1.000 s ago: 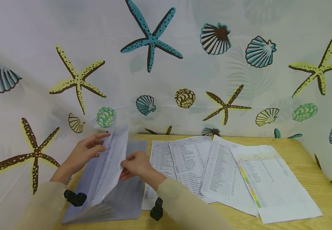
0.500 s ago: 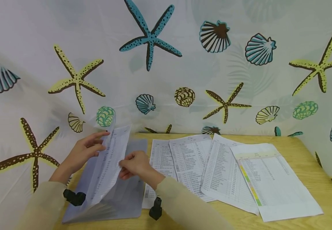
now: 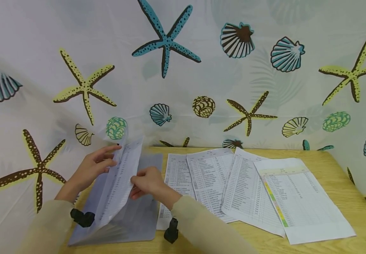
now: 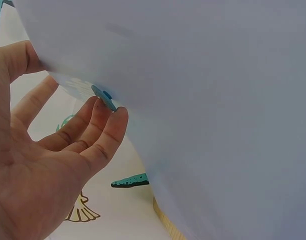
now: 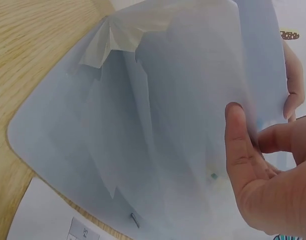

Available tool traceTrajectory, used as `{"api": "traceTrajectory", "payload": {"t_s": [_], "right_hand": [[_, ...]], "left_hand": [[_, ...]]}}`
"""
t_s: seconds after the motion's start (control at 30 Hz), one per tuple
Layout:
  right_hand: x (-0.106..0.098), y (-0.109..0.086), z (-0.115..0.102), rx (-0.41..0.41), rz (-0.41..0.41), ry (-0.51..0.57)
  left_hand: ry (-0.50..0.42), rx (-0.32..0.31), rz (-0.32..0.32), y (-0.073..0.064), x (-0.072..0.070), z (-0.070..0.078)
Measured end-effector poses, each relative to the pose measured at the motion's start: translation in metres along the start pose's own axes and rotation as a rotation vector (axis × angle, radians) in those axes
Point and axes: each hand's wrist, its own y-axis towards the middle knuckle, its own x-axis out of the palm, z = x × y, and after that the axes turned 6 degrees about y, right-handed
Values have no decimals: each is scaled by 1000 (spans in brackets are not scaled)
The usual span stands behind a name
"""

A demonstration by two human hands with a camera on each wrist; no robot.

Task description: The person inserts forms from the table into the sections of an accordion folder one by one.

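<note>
Document folder [image 3: 146, 218], grey-blue and translucent, lies open at the left of the wood-grain table [image 3: 335, 183]. From the head view, my left hand [image 3: 95, 165] holds its raised cover, and my right hand [image 3: 149, 181] pinches the edge of a lifted printed page [image 3: 122, 180]. Loose printed sheets [image 3: 206, 176] overlap to the right; starfish and shells pattern the far cloth [image 3: 199, 83]. From the left wrist, my bent fingers touch a blue snap button [image 4: 103, 97] at the cover's edge. From the right wrist, crinkled clear film [image 5: 123, 40] shows inside the folder.
</note>
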Motion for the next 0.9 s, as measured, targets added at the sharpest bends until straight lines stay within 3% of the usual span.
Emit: {"api": "traceTrajectory", "payload": {"t_s": [0.47, 0.7, 0.9], "right_hand": [[5, 1, -2, -25, 16, -5], [10, 2, -2, 15, 25, 11], [10, 2, 1, 25, -25, -3]], "left_hand": [[-11, 25, 7, 1, 0, -1], [-10, 24, 1, 0, -1, 1], [-15, 25, 6, -1, -1, 0]]}}
